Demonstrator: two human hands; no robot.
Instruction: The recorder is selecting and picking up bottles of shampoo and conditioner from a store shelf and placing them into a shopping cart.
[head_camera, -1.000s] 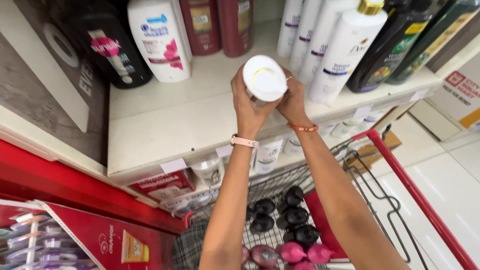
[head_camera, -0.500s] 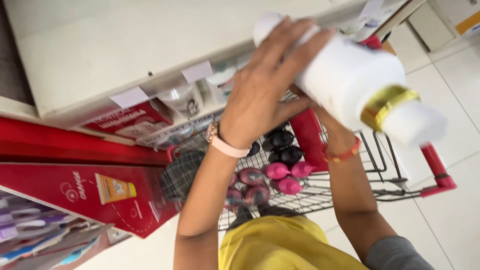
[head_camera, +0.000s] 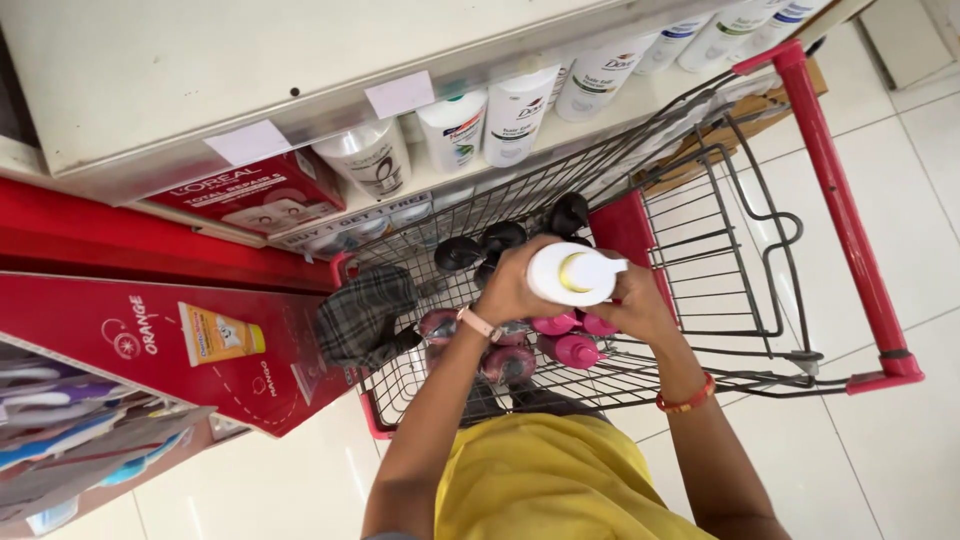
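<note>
Both hands hold a white bottle (head_camera: 574, 274) over the shopping cart (head_camera: 700, 300), above the middle of its wire basket. The left hand (head_camera: 510, 290) wraps the bottle's left side, its grip closed around the body, a pale watch (head_camera: 478, 322) at the wrist. The right hand (head_camera: 632, 302) clasps the bottle from the right and below, its grip likewise pinching the bottle; a red bracelet (head_camera: 686, 398) sits on that wrist. The bottle's round end faces the camera and bears a yellowish curved mark. Under the hands, inside the basket, lie pink bottles (head_camera: 572, 348) near the centre and black-capped bottles (head_camera: 500, 240) toward the far edge, closest to the shelf (head_camera: 150, 90). A checked cloth (head_camera: 365, 315) hangs over the basket's left edge. The cart's red handle (head_camera: 835, 200) runs along its right side. White bottles (head_camera: 515, 110) stand on the lower shelf just beyond the cart's far edge.
</note>
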